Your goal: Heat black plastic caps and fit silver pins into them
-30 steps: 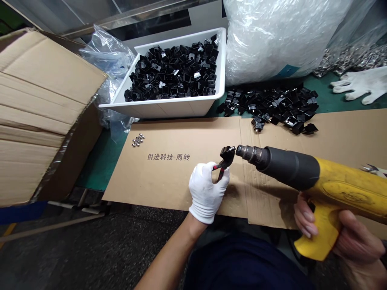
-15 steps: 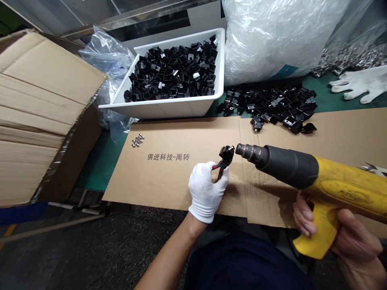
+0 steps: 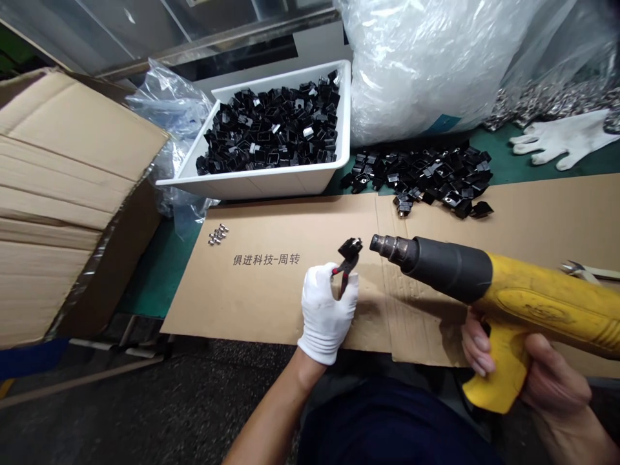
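Green bench (image 3: pixel 145 278) here, mostly topped with flat cardboard (image 3: pixel 271 310) that has dark printing on it. The left hand (image 3: pixel 327 313) is in a white glove, fingers curled around the red-and-black handles of some pliers (image 3: pixel 346 268), with a bit of a gap between thumb and forefinger. The plier tips pinch a small black part (image 3: pixel 349 247) with a shiny metal bit, held up above the cardboard.

The right hand (image 3: pixel 557 381) is bare, fingers wrapped around the grip of a yellow heat gun (image 3: pixel 537 303). Can't tell if a finger is squeezing the trigger. Its nozzle (image 3: pixel 393 248) points at the part, close but not touching.

Behind all that there's a white bin (image 3: pixel 344 116) loaded with black parts, and a loose pile (image 3: pixel 431 177) of them just beside it. A few little metal pieces (image 3: pixel 218 234) sit on the cardboard's left side, and a spare glove (image 3: pixel 562 139) lies at the far right.
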### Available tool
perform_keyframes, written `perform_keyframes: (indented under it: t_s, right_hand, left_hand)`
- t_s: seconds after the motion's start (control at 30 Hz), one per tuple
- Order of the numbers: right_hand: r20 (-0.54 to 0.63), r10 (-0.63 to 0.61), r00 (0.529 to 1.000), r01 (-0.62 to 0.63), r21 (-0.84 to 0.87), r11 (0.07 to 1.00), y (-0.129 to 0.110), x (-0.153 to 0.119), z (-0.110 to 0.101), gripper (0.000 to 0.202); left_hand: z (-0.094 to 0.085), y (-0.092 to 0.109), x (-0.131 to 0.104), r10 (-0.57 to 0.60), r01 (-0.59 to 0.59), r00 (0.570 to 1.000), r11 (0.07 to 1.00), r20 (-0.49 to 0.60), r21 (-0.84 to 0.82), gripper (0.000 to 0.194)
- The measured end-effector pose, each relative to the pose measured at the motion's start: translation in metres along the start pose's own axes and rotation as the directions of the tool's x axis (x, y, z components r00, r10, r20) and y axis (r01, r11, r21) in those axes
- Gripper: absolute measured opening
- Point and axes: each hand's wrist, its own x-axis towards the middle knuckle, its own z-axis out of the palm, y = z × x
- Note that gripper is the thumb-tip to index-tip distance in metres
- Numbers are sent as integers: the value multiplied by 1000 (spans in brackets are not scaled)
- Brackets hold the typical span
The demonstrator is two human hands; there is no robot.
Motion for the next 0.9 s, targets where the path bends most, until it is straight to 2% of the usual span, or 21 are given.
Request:
perform_keyframes:
  t_s: [0.1,0.17,0.23,0.27,0.3,0.33,0.4,0.43,0.5,0.57,0.67,0.83,0.9]
  right_hand:
    - [38,-13,999,12,16,1000,2,2,1,47]
    - [34,-23,999,22,37,999,4,3,0,45]
    - [54,-16,998,13,50,999,6,4,-3,45]
    - [76,-5,997,2,45,999,7,4,-5,46]
    - [100,0,995,-4,34,999,9,4,-8,47]
    - [122,2,992,-4,17,1000,10,3,-12,49]
    - [145,1,989,2,-18,1000,13,2,-18,51]
    - [154,0,988,6,-37,999,15,2,-21,53]
    - [184,12,983,4,-86,996,16,1,-22,57]
    - [193,36,981,-11,-127,992,14,-1,-19,60]
    - [143,54,988,-32,-154,988,9,-3,-8,59]
    - [161,75,984,-46,-177,983,5,-3,-3,60]
    - [83,55,995,-42,-153,987,6,-2,-6,56]
  left_hand:
    - [-1,-3,-2,23,-19,996,999,90,-49,32]
    - [-7,-7,-1,53,-42,993,993,105,-109,35]
    - [-18,-10,3,20,10,992,970,121,-244,34]
    - [-27,-11,6,-27,84,985,938,170,-336,34]
    - [-35,-12,9,-74,183,963,884,258,-430,36]
    - [-44,-12,11,-106,302,921,804,376,-512,39]
    - [-58,-14,15,-91,537,788,587,609,-606,45]
    - [-62,-16,15,-48,623,723,478,689,-620,47]
    - [-63,-23,14,55,725,632,310,773,-615,48]
    - [-59,-33,11,131,778,575,218,807,-589,49]
    - [-54,-47,9,204,813,521,177,828,-555,52]
    - [-59,-59,17,277,827,446,237,851,-510,53]
    - [-61,-61,19,287,834,422,249,860,-492,53]
